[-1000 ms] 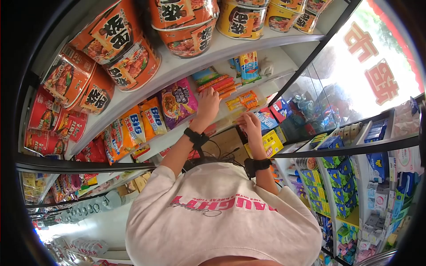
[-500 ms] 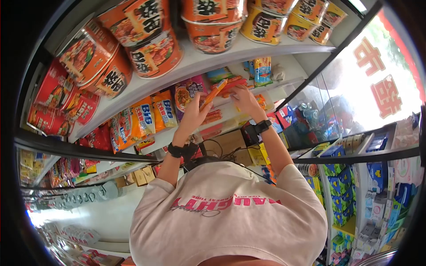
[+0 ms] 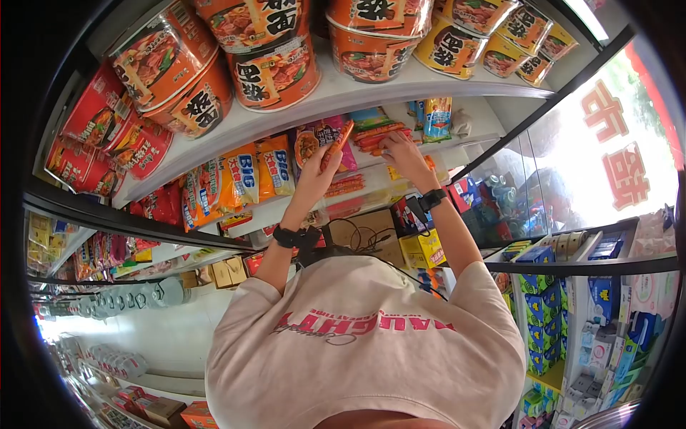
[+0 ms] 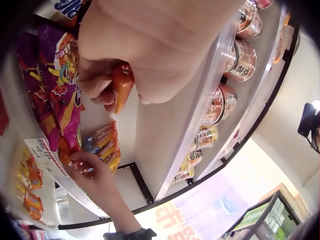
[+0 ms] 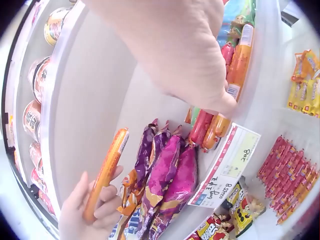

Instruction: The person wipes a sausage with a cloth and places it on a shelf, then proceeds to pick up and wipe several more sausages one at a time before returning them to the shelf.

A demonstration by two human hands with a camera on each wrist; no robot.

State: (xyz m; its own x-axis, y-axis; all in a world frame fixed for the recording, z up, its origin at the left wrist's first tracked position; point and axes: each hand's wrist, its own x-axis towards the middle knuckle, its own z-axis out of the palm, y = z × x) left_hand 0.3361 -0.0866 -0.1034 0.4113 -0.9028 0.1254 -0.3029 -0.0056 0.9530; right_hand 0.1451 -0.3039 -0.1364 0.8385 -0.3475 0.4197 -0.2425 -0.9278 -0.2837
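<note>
My left hand (image 3: pixel 319 174) grips an orange-wrapped sausage stick (image 5: pixel 106 172), fingers curled round its lower half; its end (image 4: pixel 121 85) shows below my palm in the left wrist view. My right hand (image 3: pixel 405 155) is at a row of red and orange wrapped sausages (image 3: pixel 374 136) on the shelf. In the left wrist view its fingers (image 4: pixel 82 162) curl onto a red one. In the right wrist view the back of that hand hides part of the row, with orange sausages (image 5: pixel 240 65) coming out beside it. Purple noodle packets (image 5: pixel 167 185) stand next to the row.
Orange noodle tubs (image 3: pixel 275 75) fill the shelf above. Orange BIG packets (image 3: pixel 239 175) stand to the left. A price label (image 5: pixel 227 162) lines the shelf edge, with thin red sticks (image 5: pixel 287 172) in front of it. Blue snack bags (image 3: pixel 437 118) stand farther right.
My left hand has taken an orange sausage from the row and drawn it leftward. My right hand has moved from the shelf front up to the sausage row. The head view has shifted.
</note>
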